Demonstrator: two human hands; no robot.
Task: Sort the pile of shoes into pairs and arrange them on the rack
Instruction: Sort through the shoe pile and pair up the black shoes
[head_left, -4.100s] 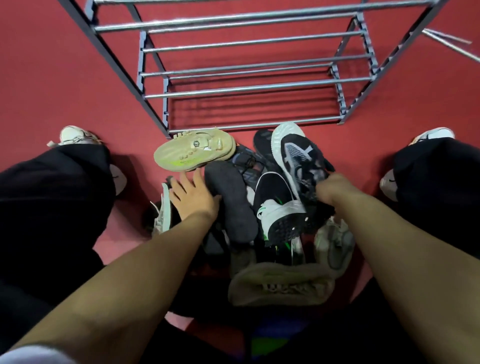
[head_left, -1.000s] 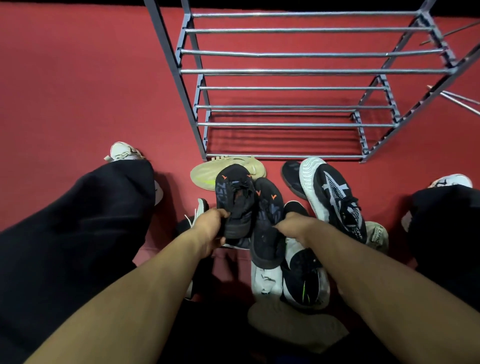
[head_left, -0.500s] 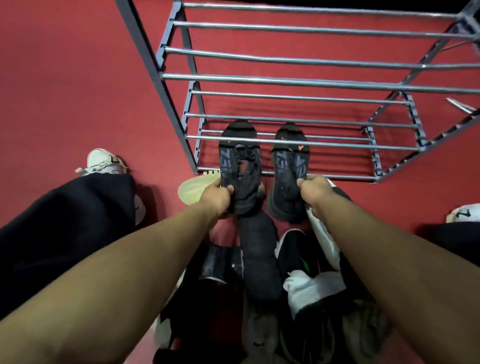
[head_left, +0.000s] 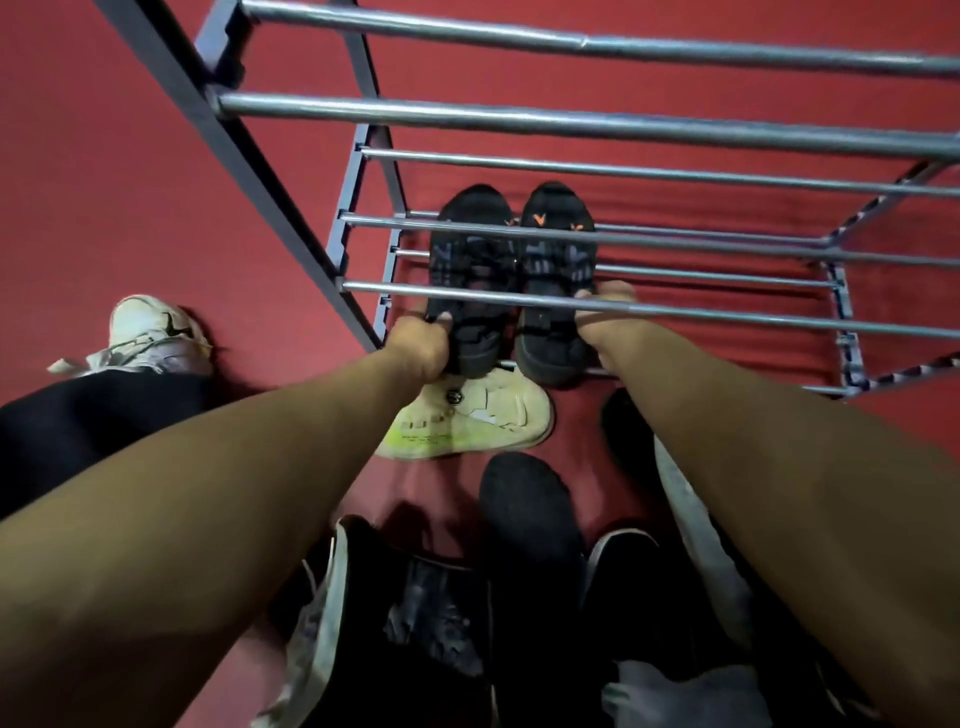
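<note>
Two matching black sneakers with orange marks lie side by side on the lowest tier of the metal shoe rack (head_left: 571, 119), toes pointing away from me. My left hand (head_left: 418, 345) grips the heel of the left black sneaker (head_left: 467, 270). My right hand (head_left: 605, 317) holds the heel side of the right black sneaker (head_left: 558, 265). Rack bars cross in front of both shoes. The rest of the pile lies on the floor under my forearms.
A beige shoe with a yellow-green sole (head_left: 467, 421) lies just before the rack. Black shoes (head_left: 524, 525) and a black-and-white sneaker (head_left: 332, 613) are heaped nearer me. My own white sneaker (head_left: 150, 332) and black trouser leg sit at left on red carpet.
Both hands have pushed the black pair forward and deeper onto the bottom tier, bringing the shoes closer together. My head has leaned nearer the rack.
</note>
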